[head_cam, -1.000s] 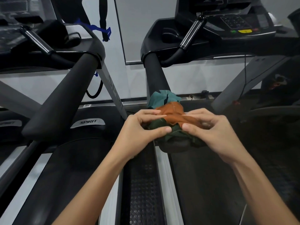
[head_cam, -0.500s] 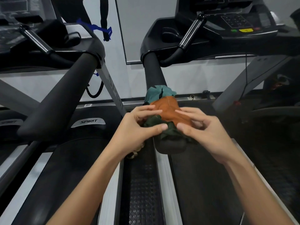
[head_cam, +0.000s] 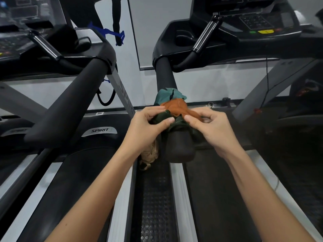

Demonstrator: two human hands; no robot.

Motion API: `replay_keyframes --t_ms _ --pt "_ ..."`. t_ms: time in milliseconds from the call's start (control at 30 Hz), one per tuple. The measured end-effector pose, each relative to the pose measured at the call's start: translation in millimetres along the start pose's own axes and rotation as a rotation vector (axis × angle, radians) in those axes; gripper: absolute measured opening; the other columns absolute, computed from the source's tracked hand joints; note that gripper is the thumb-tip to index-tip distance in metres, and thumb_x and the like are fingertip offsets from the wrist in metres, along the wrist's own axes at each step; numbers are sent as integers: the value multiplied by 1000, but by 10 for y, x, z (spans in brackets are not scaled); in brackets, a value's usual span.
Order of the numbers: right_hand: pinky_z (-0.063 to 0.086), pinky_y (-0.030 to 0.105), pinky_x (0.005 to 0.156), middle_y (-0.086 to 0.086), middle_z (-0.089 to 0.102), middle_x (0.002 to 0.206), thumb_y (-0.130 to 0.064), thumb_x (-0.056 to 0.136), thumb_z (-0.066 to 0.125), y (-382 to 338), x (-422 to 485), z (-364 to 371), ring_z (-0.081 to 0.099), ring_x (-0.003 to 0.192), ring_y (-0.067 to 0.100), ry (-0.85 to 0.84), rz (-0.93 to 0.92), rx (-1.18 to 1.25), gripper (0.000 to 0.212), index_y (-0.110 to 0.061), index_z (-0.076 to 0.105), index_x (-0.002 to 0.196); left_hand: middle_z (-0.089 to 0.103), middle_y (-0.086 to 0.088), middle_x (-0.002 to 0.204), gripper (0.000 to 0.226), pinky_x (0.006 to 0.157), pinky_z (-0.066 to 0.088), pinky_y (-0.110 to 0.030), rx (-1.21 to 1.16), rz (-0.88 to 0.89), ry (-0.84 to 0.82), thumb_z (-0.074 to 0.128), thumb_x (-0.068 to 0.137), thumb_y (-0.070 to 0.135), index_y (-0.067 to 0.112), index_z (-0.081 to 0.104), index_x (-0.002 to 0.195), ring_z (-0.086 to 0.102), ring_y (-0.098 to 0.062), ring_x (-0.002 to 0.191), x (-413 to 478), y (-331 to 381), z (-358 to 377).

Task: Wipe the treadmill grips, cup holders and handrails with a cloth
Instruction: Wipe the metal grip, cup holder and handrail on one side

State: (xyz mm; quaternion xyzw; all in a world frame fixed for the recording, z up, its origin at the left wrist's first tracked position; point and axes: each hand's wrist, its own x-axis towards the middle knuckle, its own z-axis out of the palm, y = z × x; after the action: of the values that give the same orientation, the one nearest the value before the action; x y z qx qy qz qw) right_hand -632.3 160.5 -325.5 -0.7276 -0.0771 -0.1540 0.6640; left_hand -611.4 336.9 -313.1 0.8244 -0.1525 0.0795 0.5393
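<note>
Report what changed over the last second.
The left hand and right hand worked the cloth slightly up the handrail, baring more of its near end; a tan fold now hangs below the left hand. Both hands still pinch the cloth.

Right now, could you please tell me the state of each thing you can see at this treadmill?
cloth: bunched, draped over the handrail near its end.
handrail: partly covered by the cloth, end cap bare.
left hand: fingers pinch the cloth.
right hand: fingers pinch the cloth.
metal grip: bare, untouched.
neighbouring handrail: bare, untouched.
</note>
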Motion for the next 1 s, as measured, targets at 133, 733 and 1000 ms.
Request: replay_keyframes --t_ms 133,733,1000 --pt "50 17 74 3 66 94 -21 65 72 -94 -343 -108 65 82 6 -71 -11 27 17 -14 73 81 60 17 118 41 96 49 -29 -73 -36 -145 76 57 39 24 74 96 58 0 109 -306 122 -93" --pt "49 21 91 2 62 112 -9 84 65 -147 21 27 61 101 11 -56 1 -218 32 -17 64 115 62 3 124 27 106 40 -36 -39 95 24 69 82 19 16 71 109 53 -7 118 43 -62 81" --pt "43 17 93 4 62 112 -6 86 62 -97 503 119 57 106 13 -17 -29 -311 30 -9 64 116 65 -1 120 31 105 42 -38 -32 121 57 67 83 20 10 68 112 56 -13 116 552 -209 107"
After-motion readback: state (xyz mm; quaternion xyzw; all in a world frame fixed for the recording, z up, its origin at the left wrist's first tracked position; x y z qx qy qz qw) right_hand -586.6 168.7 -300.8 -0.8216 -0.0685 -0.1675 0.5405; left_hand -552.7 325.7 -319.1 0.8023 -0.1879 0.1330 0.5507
